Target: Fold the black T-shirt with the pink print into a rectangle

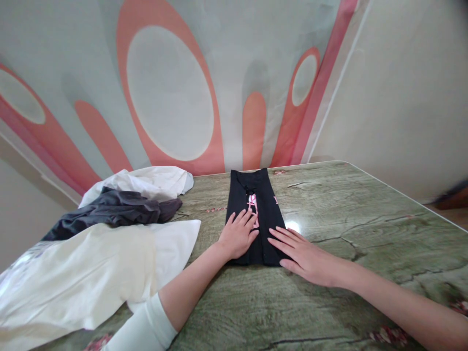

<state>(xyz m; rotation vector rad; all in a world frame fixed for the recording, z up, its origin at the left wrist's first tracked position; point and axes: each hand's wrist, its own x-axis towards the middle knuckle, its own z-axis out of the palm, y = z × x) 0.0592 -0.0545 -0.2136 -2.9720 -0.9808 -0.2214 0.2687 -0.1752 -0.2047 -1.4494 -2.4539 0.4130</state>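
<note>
A black garment (243, 187) with pink and white lettering lies folded into a long, narrow strip on the table. Its two side panels meet near the middle, where part of the print shows. My left hand (238, 235) rests flat on its left panel, fingers stretched over the lettering. On the right panel's lower edge lies my right hand (305, 256), palm down with the fingers spread. Neither hand grips the cloth. The garment's exact kind cannot be made out in this folded state.
Left on the table (321, 204) is a loose heap: a white cloth (146, 180) at the back, a dark grey garment (120, 208) in the middle, and a cream and white garment (120, 258) in front. Behind the table stands a panel with coral shapes (215, 136).
</note>
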